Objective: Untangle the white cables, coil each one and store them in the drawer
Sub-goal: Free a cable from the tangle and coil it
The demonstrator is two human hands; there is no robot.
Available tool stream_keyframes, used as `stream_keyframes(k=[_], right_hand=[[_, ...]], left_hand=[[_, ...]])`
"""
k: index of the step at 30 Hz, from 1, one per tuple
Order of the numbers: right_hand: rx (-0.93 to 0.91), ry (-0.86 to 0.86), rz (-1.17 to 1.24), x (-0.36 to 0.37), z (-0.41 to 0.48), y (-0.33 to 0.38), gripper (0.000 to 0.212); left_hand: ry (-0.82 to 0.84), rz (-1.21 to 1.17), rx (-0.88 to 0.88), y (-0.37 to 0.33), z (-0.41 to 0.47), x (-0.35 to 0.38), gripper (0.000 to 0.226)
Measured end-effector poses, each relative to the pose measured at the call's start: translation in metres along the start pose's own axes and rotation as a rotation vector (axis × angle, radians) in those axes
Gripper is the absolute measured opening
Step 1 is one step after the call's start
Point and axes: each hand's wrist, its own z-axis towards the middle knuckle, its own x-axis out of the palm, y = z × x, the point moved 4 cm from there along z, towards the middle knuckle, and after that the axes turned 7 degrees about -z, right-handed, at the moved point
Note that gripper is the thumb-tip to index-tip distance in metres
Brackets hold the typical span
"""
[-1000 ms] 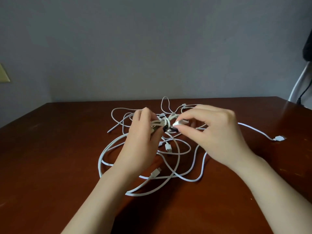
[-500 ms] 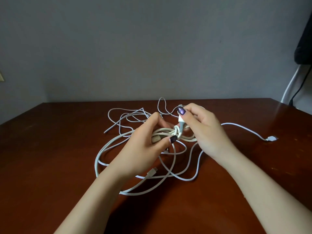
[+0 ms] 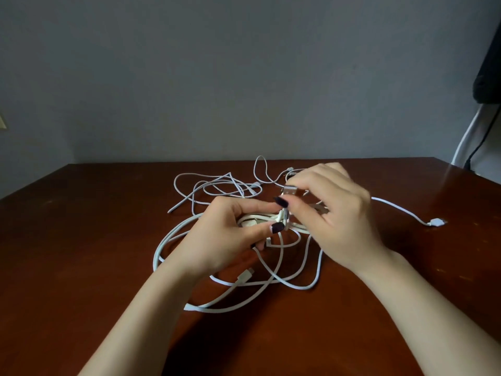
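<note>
A tangle of white cables [image 3: 217,302] lies on the dark wooden table [image 3: 81,267], its loops spread from the middle toward the back. My left hand [image 3: 222,237] grips a bundled knot of cable [image 3: 260,219] just above the table. My right hand [image 3: 333,213] pinches a USB plug [image 3: 289,190] at the top of that knot, the two hands almost touching. One cable end with a white plug [image 3: 436,222] trails off to the right. No drawer is in view.
A grey wall stands behind the table's far edge. At the far right, past the table corner, a black object [image 3: 488,77] sits above a white bar and a dark cord [image 3: 471,147].
Both hands lifted the knot a little and turned it. My right hand shifted its pinch on the plug up and over the bundle; the loose loops on the table slid slightly.
</note>
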Motion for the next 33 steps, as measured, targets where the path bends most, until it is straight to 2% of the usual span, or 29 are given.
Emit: stream_keyframes(k=[3,7,11,14,17,20,23,25,30,33], right_hand=[[-0.054,-0.035,0.016,-0.002,-0.001,0.007,0.029],[-0.051,-0.153,0.044,-0.014,0.002,0.011,0.034],[-0.124,-0.116,0.065,-0.010,-0.001,0.018,0.030],[-0.112,-0.088,0.092,-0.007,-0.002,0.018,0.027],[0.024,-0.073,0.064,-0.005,0.000,0.010,0.023],[0.287,-0.036,0.143,-0.004,0.001,-0.004,0.017],[0.636,0.139,0.337,0.004,-0.001,-0.021,0.022],[0.793,0.268,0.436,0.011,-0.005,-0.028,0.026],[0.974,0.322,0.523,0.014,-0.011,-0.032,0.034],[1.044,0.347,0.574,0.019,-0.016,-0.035,0.037]], left_hand=[[0.007,-0.009,0.025,0.001,0.001,-0.003,0.020],[-0.079,-0.210,0.040,0.000,0.002,-0.013,0.026],[-0.163,-0.087,0.097,0.000,0.002,-0.014,0.022],[-0.165,-0.043,0.116,-0.001,0.002,-0.013,0.020],[-0.141,0.041,0.136,-0.001,0.002,-0.007,0.025],[-0.074,0.057,0.121,-0.004,0.000,0.000,0.032],[-0.021,-0.019,0.084,-0.007,-0.002,0.000,0.035],[0.000,-0.042,0.081,-0.009,-0.003,0.001,0.033],[-0.109,-0.063,0.129,-0.006,-0.001,-0.004,0.029],[-0.181,-0.055,0.184,-0.005,-0.001,-0.008,0.035]])
